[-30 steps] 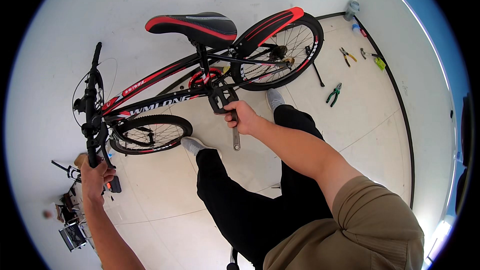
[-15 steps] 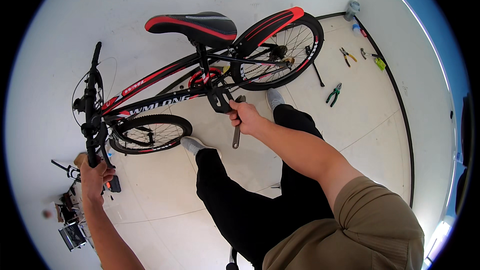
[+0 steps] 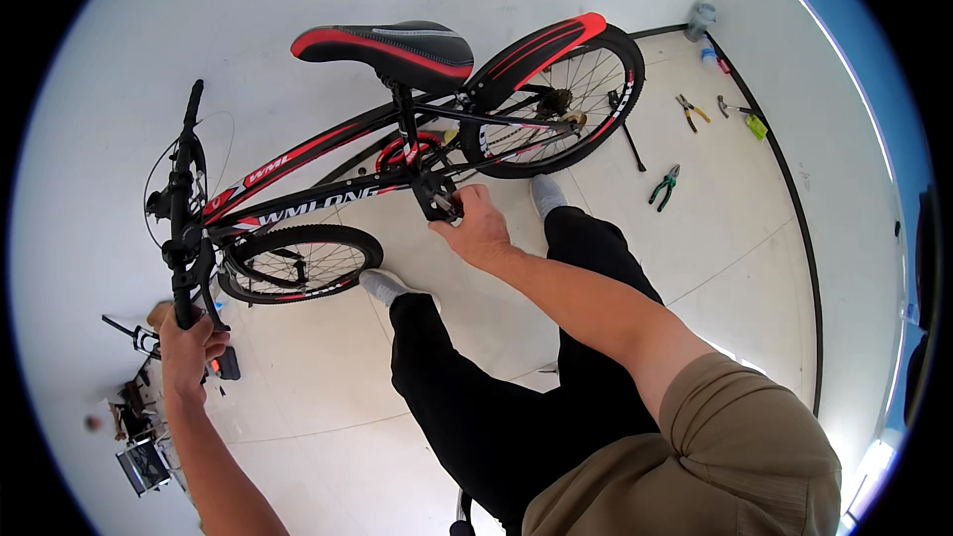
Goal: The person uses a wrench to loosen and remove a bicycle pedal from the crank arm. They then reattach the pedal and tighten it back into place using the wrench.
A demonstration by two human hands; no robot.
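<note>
Left hand (image 3: 187, 349): closed around the near end of the handlebar (image 3: 179, 208), fingers curled right round, with the brake lever (image 3: 208, 288) just beside. Right hand (image 3: 479, 228): fingers bent and partly closed, up against the black pedal (image 3: 427, 194); a small bit of metal near the fingertips, full grip hidden, so impossible to tell what is held.

Bicycle (image 3: 318, 206), black and red: directly beyond both hands, front end at the left hand, rear end beyond and right of the right hand. Front wheel (image 3: 301, 265): between the hands. Red chainring (image 3: 409, 152): just beyond the right hand, leftward. Saddle (image 3: 392, 52), black with red edging: farther beyond. Rear wheel (image 3: 558, 104) under a black-and-red mudguard (image 3: 541, 60): beyond the right hand, rightward.

On the floor, well to the right of the right hand: green-handled pliers (image 3: 665, 189); farther out, yellow-handled pliers (image 3: 692, 113) and a hammer (image 3: 733, 107).
</note>
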